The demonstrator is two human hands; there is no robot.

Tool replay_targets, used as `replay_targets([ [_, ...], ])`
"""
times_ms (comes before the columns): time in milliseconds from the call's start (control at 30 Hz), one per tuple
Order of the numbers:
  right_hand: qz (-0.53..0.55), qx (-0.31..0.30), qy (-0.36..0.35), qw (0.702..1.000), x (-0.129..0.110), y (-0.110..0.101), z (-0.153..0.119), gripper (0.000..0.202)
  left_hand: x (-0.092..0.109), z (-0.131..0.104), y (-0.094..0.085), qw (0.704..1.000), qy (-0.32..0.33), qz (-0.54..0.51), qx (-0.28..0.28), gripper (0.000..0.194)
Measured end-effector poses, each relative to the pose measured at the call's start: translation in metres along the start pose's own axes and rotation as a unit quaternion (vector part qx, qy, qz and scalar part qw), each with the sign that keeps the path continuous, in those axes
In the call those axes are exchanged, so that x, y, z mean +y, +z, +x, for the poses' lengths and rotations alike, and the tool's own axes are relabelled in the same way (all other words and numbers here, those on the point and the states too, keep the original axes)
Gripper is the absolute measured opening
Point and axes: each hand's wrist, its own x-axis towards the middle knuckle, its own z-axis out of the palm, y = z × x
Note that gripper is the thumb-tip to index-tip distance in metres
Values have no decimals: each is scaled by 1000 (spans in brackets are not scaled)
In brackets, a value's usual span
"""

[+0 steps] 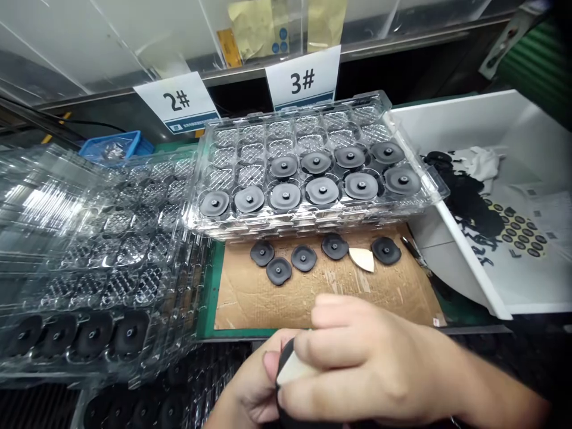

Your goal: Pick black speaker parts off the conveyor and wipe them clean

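At the bottom centre, my left hand [252, 384] is closed around a black rounded part [286, 353], mostly hidden by the fingers. My right hand [357, 360] pinches a cream-coloured pad [295, 370] and holds it against that part. Just beyond the hands, several black rounded discs with a small central stud [304, 258] lie on a cardboard sheet [268, 307]. Among them is a cream wedge-shaped pad [361, 258]. Behind these, a stack of clear plastic trays [286, 217] carries two front rows of similar discs.
More clear trays [120, 256] stand at the left, with black discs in the nearest row. A white bin [469, 286] at the right contains black scraps and a sticker sheet. A pen-like tool [414, 250] lies beside it. A blue basket [138, 143] sits at the back left.
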Motion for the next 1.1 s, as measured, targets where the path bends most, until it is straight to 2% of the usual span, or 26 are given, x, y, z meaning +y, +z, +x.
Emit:
replay_targets([
  [67, 11, 13, -4, 1000, 0, 4, -3, 17, 1, -2, -5, 1000, 2, 7, -16, 48],
  [167, 29, 23, 106, 994, -3, 8, -17, 22, 6, -5, -10, 998, 54, 14, -20, 64],
  [233, 118, 28, 149, 981, -7, 12, -29, 26, 9, -7, -12, 993, 119, 4, 17, 63],
  [333, 306, 54, 176, 934, -9, 26, -43, 20, 11, -8, -17, 981, 188, -20, 52, 67],
  [400, 337, 108, 248, 902, -5, 39, -49, 17, 11, -6, -20, 977, 206, -29, 49, 69],
  [500, 268, 217, 380, 858, 2, 49, -47, 18, 9, 0, -19, 975, 219, -36, 29, 71],
  [567, 218, 290, 409, 837, 1, 48, -39, 18, 7, 3, -15, 973, 229, -38, 17, 70],
  [600, 198, 322, 395, 837, -2, 46, -32, 19, 6, 5, -13, 971, 235, -38, 13, 69],
  [633, 180, 341, 360, 849, -6, 44, -24, 23, 5, 6, -12, 970, 241, -36, 13, 69],
  [700, 136, 357, 253, 889, -15, 41, -6, 30, 4, 7, -10, 968, 248, -25, 34, 63],
  [767, 96, 327, 162, 926, -21, 39, 9, 30, 3, 8, -13, 964, 258, -19, 66, 53],
  [800, 92, 294, 144, 941, -22, 39, 14, 28, 3, 8, -15, 961, 265, -23, 77, 52],
  [900, 120, 180, 170, 961, -18, 39, 24, 23, 0, 8, -20, 956, 281, -47, 75, 59],
  [933, 115, 181, 179, 960, -16, 39, 26, 22, -1, 8, -20, 958, 274, -48, 72, 59],
  [1033, 54, 278, 164, 945, -11, 40, 29, 26, -2, 5, -14, 968, 237, -38, 70, 45],
  [1100, 68, 276, 133, 950, -12, 39, 23, 27, -1, 3, -10, 971, 229, -37, 59, 46],
])
